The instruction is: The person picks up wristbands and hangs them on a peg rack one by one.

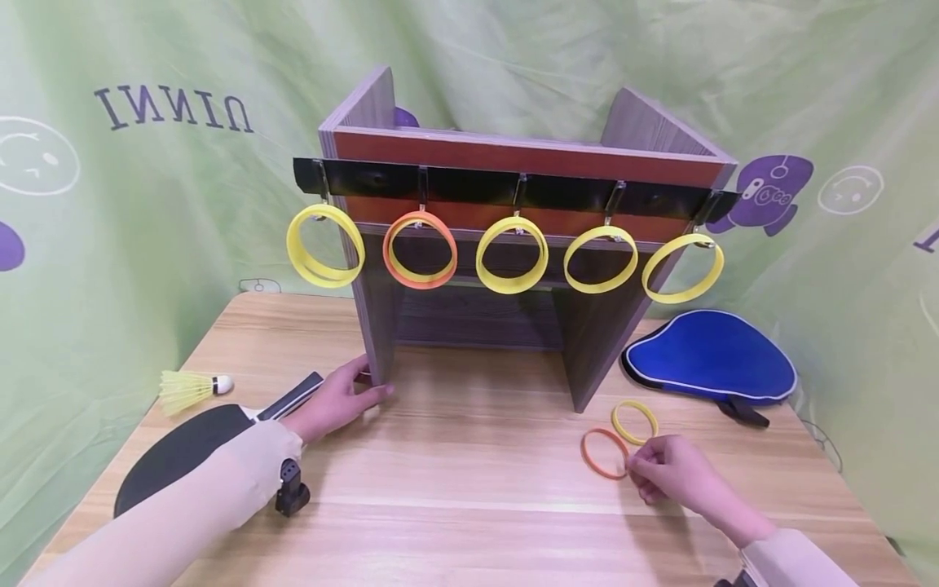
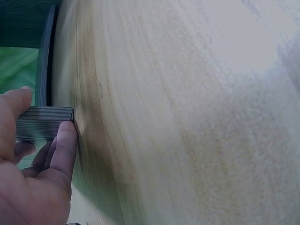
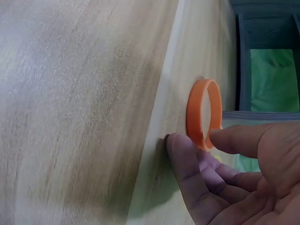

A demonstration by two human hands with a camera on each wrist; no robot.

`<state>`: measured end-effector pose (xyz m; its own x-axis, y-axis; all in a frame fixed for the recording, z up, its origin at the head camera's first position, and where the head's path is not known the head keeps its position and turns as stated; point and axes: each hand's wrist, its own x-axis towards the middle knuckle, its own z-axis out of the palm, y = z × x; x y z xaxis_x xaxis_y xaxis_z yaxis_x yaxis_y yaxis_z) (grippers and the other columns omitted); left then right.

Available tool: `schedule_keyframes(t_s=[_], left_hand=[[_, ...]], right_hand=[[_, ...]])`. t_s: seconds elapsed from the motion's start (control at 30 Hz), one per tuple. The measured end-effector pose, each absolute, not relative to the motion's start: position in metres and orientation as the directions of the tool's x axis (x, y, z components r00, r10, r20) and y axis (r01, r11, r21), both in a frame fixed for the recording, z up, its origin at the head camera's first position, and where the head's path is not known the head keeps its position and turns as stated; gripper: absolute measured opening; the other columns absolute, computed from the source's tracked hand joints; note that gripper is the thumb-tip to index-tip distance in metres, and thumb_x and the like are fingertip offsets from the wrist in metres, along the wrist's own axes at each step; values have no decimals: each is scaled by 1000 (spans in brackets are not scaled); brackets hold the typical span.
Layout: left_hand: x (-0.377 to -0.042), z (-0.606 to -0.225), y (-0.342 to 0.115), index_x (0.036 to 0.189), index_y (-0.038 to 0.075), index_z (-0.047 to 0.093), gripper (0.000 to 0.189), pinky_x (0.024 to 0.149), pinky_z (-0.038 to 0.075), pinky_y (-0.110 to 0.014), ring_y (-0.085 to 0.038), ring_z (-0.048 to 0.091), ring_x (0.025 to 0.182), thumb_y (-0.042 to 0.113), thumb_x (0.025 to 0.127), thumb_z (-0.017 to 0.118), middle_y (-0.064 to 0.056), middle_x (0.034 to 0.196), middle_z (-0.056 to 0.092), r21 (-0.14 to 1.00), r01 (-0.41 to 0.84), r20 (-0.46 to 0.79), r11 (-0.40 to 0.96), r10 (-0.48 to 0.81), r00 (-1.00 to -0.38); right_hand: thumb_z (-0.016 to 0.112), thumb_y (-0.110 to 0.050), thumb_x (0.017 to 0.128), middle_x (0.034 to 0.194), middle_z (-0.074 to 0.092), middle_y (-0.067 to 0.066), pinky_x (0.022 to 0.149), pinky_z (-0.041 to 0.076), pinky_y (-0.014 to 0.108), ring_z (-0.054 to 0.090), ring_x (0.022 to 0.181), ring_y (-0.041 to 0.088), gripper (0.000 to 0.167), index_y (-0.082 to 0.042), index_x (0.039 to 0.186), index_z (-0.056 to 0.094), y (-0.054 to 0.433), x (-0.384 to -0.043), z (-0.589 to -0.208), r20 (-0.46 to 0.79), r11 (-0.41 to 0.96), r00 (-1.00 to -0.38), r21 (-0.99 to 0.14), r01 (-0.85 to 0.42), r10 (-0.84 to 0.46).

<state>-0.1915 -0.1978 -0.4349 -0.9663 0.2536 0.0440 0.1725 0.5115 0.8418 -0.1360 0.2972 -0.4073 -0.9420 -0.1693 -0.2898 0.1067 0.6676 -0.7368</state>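
Note:
My right hand [image 1: 671, 473] pinches the near edge of an orange wristband [image 1: 605, 453] at the table's right side. In the right wrist view the orange band [image 3: 204, 114] stands on edge between thumb and fingertips. A yellow wristband [image 1: 635, 421] lies just beyond it. With my left hand [image 1: 339, 402] I grip the bottom front of the left side panel [image 1: 372, 326] of a grey wooden stand; the left wrist view shows the panel end [image 2: 44, 123] between thumb and fingers. Several bands hang from hooks on the stand's black bar [image 1: 469, 184], among them a yellow band [image 1: 512, 254] and an orange one [image 1: 420, 250].
A black table tennis bat [image 1: 183, 452] lies under my left forearm, with a yellow shuttlecock [image 1: 192, 390] behind it. To the right of the stand rests a blue bat case [image 1: 707, 355]. A green printed curtain [image 1: 183, 179] surrounds the wooden table [image 1: 455, 489].

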Motion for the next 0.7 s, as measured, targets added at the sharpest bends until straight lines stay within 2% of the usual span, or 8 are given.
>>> schedule_keyframes(t_s=[0.23,0.4,0.53,0.7], left_hand=[[-191,-434,-197,156,-1,41,63,111,47,-55,-37,60,130,21,103,67,-24,146,60,851,156,25,502,257,-966],[-193,-435,-199,157,-1,40,65,111,47,-56,-37,60,130,22,103,67,-24,146,60,849,154,21,505,260,-965],[-193,-435,-199,157,-1,41,65,111,47,-56,-37,61,129,22,103,68,-24,143,62,844,161,30,512,255,-967],[-194,-435,-199,156,-1,42,64,108,48,-53,-36,62,127,22,102,68,-24,139,64,836,171,38,522,255,-966]], right_hand=[[68,-4,98,66,65,3,53,58,26,63,57,12,17,6,84,64,290,-135,-409,-272,696,-954,-710,109,-129],[69,-3,96,69,68,4,55,56,23,63,59,10,14,5,86,65,290,-134,-409,-227,714,-964,-698,60,-141],[74,-5,93,72,67,2,58,50,20,57,62,4,12,0,85,67,291,-131,-408,-141,760,-982,-650,-4,-126],[74,-2,92,81,75,9,62,55,20,63,67,-1,12,2,85,66,295,-124,-409,-95,710,-987,-703,-25,-129]])
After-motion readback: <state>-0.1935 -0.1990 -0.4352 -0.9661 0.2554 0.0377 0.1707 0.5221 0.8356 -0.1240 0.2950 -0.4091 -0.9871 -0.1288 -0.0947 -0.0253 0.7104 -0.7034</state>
